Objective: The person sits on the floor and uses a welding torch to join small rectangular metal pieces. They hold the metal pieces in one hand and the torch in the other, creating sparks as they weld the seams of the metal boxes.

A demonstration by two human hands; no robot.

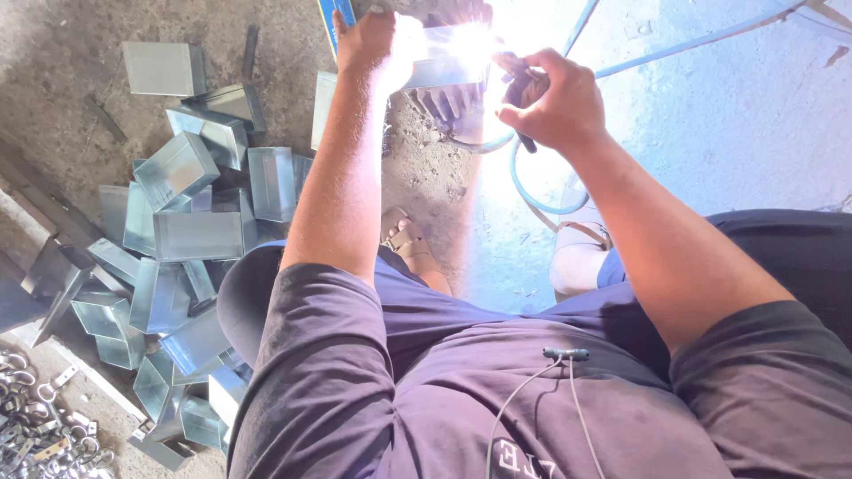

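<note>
At the top middle of the head view, a small metal box [444,62] sits on the concrete floor [728,115] ahead of the person's knees, half lost in a very bright glare at its right upper corner. It lies straight ahead of both hands, between them, and its exact outline and long axis cannot be told through the glare. The left hand [366,40] rests on the box's left side, fingers folded over its top edge, holding it steady. The right hand [546,98] is just to the right of the box, closed around a dark torch handle [519,89] whose tip points left into the bright spot; this hand touches the tool and not the box. A blue hose [532,191] loops from under the handle down across the floor and back up toward the upper right.

Farther out, on the left, a loose heap of finished boxes [182,231] of the same grey sheet metal lies well apart from the work, tilted every way. Small metal clamps [35,426] are scattered at the lower left corner. A sandalled foot [408,244] shows between the arms, near the box. Nothing stands between either hand and the box; only the hose lies near the right wrist.
</note>
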